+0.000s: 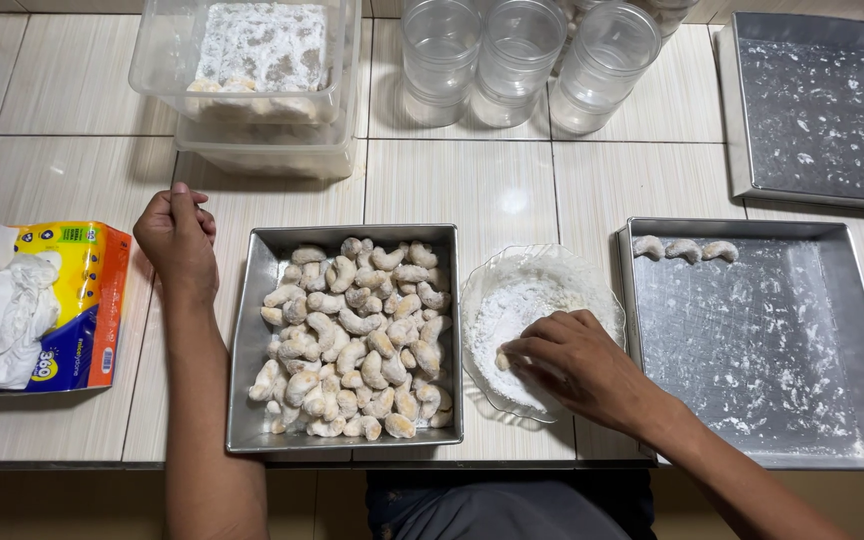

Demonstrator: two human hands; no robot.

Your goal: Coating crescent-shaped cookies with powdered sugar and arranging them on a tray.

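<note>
Right hand [577,365] at the worktop's [512,190] front edge pinches one cookie [502,361] in closed fingers, pressing it into the sugar bowl [487,285] between both trays for short reach. Left hand [178,238] rests curled, empty, beside the full tray [252,400].

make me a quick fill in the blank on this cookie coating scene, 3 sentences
1. The right hand presses a cookie into the white powder in the glass ____.
2. The right-side tray holds ____ coated cookies along its top edge.
3. The left hand rests on the tiled ____, beside the full tray.

Missing words: bowl; three; counter
</note>
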